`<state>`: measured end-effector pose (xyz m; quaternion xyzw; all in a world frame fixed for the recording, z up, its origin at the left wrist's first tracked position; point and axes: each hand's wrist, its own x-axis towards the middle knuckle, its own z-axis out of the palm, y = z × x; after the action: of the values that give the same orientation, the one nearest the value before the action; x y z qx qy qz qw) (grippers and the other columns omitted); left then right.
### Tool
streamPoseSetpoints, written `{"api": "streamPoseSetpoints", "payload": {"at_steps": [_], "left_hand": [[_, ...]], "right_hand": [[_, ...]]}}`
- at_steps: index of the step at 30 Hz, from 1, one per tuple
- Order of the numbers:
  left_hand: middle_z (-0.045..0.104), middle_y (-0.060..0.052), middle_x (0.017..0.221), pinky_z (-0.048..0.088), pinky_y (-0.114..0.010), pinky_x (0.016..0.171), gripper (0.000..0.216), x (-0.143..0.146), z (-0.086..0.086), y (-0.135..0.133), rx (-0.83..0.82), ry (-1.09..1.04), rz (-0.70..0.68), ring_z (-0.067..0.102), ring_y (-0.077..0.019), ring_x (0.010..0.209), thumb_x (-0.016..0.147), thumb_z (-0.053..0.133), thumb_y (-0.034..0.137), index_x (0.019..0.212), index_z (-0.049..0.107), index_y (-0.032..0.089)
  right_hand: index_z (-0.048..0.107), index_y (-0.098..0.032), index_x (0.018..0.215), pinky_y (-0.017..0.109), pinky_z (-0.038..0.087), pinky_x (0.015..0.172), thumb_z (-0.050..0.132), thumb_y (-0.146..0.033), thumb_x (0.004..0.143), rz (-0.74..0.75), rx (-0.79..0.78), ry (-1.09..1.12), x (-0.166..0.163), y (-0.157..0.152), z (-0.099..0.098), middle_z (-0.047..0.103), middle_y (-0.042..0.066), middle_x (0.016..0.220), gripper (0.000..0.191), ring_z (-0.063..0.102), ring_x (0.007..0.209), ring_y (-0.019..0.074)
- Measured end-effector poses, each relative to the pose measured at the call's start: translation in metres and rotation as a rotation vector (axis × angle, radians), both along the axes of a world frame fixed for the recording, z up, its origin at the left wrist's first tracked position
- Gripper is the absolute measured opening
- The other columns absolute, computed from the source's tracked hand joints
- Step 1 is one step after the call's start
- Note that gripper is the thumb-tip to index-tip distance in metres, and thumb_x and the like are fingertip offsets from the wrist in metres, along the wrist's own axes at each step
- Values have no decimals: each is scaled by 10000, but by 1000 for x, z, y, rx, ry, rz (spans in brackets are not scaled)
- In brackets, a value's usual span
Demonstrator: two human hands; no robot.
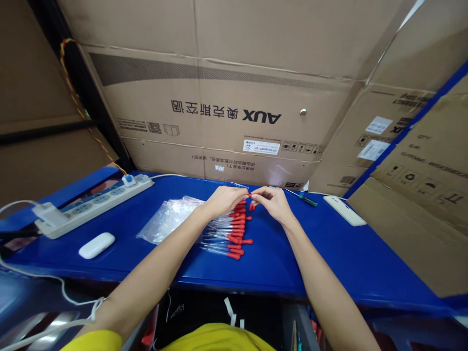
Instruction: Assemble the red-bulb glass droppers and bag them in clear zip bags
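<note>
My left hand (226,199) and my right hand (273,202) meet at the back of the blue table, fingertips nearly touching. Between them shows a small red rubber bulb (250,195); both hands are closed in a pinch at it. It looks like the bulb of a dropper, whose tube would be hidden by my left fingers. Below my left hand lies a row of droppers (237,227) with clear thin tubes pointing left and red bulbs on the right. A few loose red bulbs (252,207) lie just under my right fingers.
Clear plastic bags (168,219) lie left of the droppers. A white power strip (98,202) and a white earbud case (97,245) are farther left. At right are a green-handled screwdriver (307,200) and a white phone (344,210). Cardboard (226,87) walls the table's back.
</note>
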<state>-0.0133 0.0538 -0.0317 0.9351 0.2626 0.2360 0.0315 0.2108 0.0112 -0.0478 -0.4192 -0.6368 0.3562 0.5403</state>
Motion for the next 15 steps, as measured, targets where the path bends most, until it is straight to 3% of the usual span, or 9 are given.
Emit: {"api": "streamPoseSetpoints", "payload": {"at_steps": [6,10,15], "left_hand": [[781,-60,1060,461,-284,814,355,1,-5,6,-55,-161,-17,724,-209,950,1135,416,423,1106,700,213],[778,-42,1052,454,-281,780,341,-2,-3,8,-84,-178,24,713,-202,903,1104,489,495,1167,701,235],[785,-47,1049,454,-294,818,409,-6,-4,11,-132,-115,-14,721,-217,960,1147,327,416,1089,686,228]], "right_hand": [[808,-210,947,355,656,699,902,-538,748,-23,-1,70,1,3,-1,800,37,777,395,771,686,220],[802,-211,941,352,661,693,908,-542,749,-14,-30,98,4,4,-1,803,38,771,397,775,683,218],[813,-215,958,381,684,768,951,-532,691,-38,-60,138,6,5,-2,825,43,823,437,802,740,230]]}}
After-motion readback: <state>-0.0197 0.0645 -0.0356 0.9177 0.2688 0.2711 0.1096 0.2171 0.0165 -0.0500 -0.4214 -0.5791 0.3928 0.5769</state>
